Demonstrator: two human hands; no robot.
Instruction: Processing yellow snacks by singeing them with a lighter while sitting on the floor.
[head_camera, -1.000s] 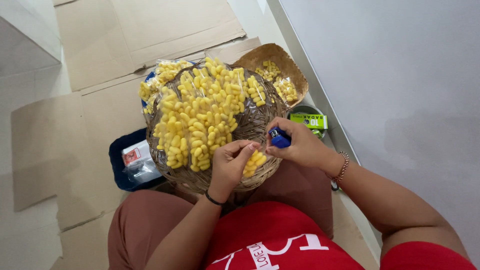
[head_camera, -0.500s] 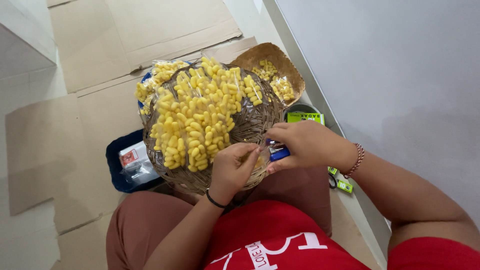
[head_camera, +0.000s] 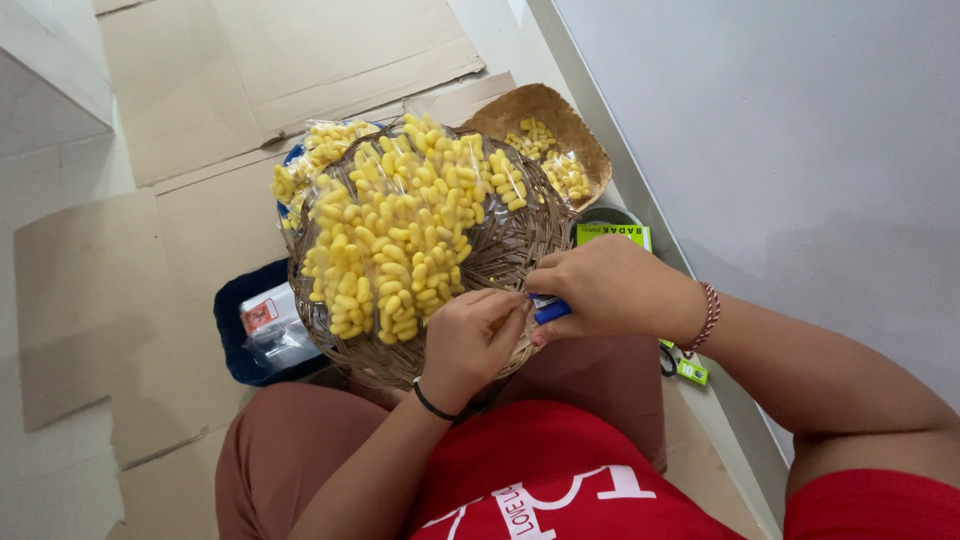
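The blue tool (head_camera: 551, 311) is a small plastic thing, and it sits at the near rim of the woven basket (head_camera: 505, 250), which rests on the person's lap. The right hand (head_camera: 600, 288) is closed around this tool, so only its blue end shows between the two hands. The left hand (head_camera: 472, 340) is just beside it, with its fingers curled narrow and the fingertips meeting the tool; I cannot tell what small thing they pinch there. The basket is round, made of brown wicker with an open weave, and it is filled with clear plastic packets of yellow snacks (head_camera: 400, 240), each piece short and oval. Some packets hang over the far-left rim. Behind the basket, to the right, a shallow brown tray (head_camera: 545, 108) holds a few more packets. Near the wall stands a round tin with a green label (head_camera: 610, 232), partly hidden by the right hand. To the left, on the floor, a dark blue container (head_camera: 240, 345) holds a clear bag and is partly covered by the basket. Flat sheets of cardboard (head_camera: 290, 60) lie on the floor around.
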